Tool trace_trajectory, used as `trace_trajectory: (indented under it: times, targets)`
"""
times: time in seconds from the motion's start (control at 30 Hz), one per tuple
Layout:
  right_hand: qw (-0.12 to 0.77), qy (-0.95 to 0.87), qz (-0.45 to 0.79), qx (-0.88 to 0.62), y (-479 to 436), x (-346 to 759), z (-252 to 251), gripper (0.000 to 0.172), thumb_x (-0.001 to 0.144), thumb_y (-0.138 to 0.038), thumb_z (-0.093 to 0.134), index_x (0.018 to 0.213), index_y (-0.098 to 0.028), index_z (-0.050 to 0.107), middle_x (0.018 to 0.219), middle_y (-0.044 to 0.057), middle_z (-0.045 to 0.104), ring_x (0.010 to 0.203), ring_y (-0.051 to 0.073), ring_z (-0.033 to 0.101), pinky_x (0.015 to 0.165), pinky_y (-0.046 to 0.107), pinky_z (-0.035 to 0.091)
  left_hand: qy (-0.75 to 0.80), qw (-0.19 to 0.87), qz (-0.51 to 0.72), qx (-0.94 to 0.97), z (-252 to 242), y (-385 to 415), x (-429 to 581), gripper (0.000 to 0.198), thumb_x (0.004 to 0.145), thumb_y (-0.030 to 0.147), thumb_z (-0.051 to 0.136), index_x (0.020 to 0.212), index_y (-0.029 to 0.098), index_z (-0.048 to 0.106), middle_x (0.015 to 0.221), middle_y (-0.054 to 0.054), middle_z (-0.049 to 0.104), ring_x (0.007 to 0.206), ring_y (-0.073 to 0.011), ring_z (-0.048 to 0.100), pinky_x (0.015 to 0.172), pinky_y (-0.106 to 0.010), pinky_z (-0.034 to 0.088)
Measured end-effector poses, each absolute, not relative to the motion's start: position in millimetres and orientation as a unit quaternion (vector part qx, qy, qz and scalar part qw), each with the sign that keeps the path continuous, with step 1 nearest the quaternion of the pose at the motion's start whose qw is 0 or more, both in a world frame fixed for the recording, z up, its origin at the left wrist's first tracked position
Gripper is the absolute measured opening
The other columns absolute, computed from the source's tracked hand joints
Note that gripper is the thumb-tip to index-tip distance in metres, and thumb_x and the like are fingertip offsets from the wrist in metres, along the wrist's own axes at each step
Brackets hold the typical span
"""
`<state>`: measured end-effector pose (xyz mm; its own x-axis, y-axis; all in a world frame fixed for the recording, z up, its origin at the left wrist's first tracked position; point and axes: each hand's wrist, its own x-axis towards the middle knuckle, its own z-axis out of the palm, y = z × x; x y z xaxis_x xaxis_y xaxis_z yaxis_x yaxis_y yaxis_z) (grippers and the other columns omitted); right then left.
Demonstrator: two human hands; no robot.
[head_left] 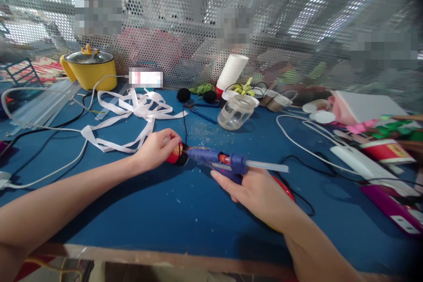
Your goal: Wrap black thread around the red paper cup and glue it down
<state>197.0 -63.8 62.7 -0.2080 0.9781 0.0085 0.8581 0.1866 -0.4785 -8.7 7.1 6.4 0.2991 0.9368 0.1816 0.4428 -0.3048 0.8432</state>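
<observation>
A person's two bare forearms reached in from the bottom of the frame over a blue surface (185, 216). Near the centre, the left hand (155, 150) was curled closed around a small red and black object (176, 155), holding it against the surface. Just right of centre, the right hand (254, 191) was wrapped around the grip of a blue glue gun (214, 158). The gun lay almost level and pointed left, with its nozzle touching the object. A pale glue stick (267, 166) stuck out of the gun's back end, toward the right.

A loose tangle of white ribbon (132, 110) lay on the surface above and left of the left hand. A yellow pot (90, 70) with a lid stood in the upper left. A clear jar (236, 112) lay tilted above the glue gun, and a leaning stack of white cups (231, 72) stood behind it. A perforated metal screen (198, 9) filled the top of the frame. Craft supplies and cables were crowded along the right side.
</observation>
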Motion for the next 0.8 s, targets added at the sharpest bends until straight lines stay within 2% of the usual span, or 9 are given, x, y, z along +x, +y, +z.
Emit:
trace_trajectory:
  times: [0.37, 0.8]
  targets:
    - [0.160, -0.752, 0.187, -0.611, -66.0, 197.9, 62.3, 0.019, 0.078, -0.039, 0.053, 0.070, -0.024, 0.061, 0.036, -0.003, 0.049, 0.042, 0.018, 0.052, 0.046, 0.030, 0.036, 0.474, 0.351, 0.355, 0.726, 7.2, 6.0, -8.3, 0.026, 0.082, 0.035, 0.044, 0.080, 0.014, 0.058, 0.067, -0.001, 0.060, 0.058, -0.0118, 0.052, 0.053, -0.022, 0.041]
    - [0.197, -0.757, 0.205, -0.588, -65.7, 196.5, 61.8, 0.012, 0.076, -0.033, 0.057, 0.071, -0.026, 0.064, 0.040, 0.000, 0.049, 0.062, 0.025, 0.061, 0.053, 0.031, 0.042, 0.489, 0.333, 0.347, 0.728, 7.4, 6.9, -8.2, 0.026, 0.081, 0.035, 0.044, 0.081, 0.014, 0.060, 0.070, -0.003, 0.063, 0.062, -0.0136, 0.055, 0.057, -0.023, 0.043]
